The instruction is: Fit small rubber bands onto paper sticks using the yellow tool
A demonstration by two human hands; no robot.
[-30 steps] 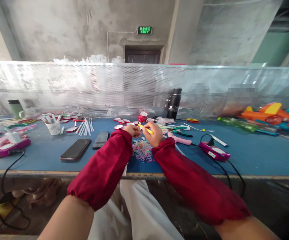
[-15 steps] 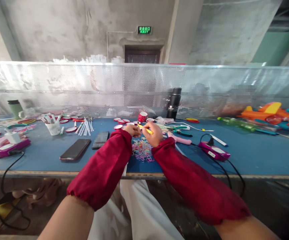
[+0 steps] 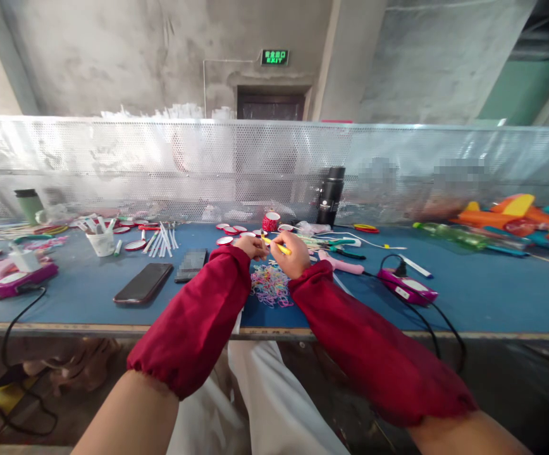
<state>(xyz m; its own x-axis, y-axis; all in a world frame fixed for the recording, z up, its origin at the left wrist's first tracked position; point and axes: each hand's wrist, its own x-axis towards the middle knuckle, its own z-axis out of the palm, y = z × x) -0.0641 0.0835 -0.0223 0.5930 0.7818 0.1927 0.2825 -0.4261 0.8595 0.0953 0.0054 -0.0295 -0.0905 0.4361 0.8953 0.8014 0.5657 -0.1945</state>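
Both my arms wear dark red sleeve covers and meet over the middle of the blue table point(image 3: 85, 291). My right hand point(image 3: 295, 253) is closed around a thin yellow stick point(image 3: 278, 246) that points left toward my left hand point(image 3: 250, 246). The left hand's fingers are pinched at the stick's far tip; what they grip there is too small to make out. Just below both hands lies a heap of small coloured rubber bands point(image 3: 269, 285).
A black phone point(image 3: 144, 282) and a dark card lie to the left. Purple glue guns point(image 3: 410, 286) point(image 3: 16, 278) with black cords sit on both sides. A black flask point(image 3: 330, 197), red-rimmed discs, white sticks, a cup, pliers and toy planes point(image 3: 516, 218) line the back, before a perforated metal screen.
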